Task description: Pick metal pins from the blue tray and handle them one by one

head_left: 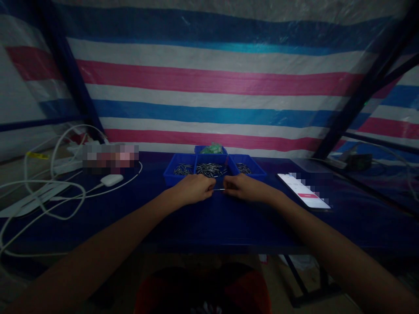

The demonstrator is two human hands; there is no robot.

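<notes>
My left hand (198, 188) is closed, its fingers pinched on one end of a thin metal rod (218, 189). Fingers of my right hand (244, 187) are closed at the rod's other end, so it spans the small gap between both hands. Just beyond them stand blue plastic bins. Small shiny metal pieces fill part of the left bin (168, 170), the middle bin (195, 163) and the right bin (258, 171); their exact kind is too small to tell. A blue bin behind (198, 149) holds a green, bag-like bundle (212, 148).
On the dark blue table (209, 231), a lit phone (304, 191) lies to the right. White cables (70, 213) and a white adapter (111, 180) are at left, near a blurred-out patch. Blue metal posts (355, 100) and a striped plastic sheet (209, 83) stand around the table.
</notes>
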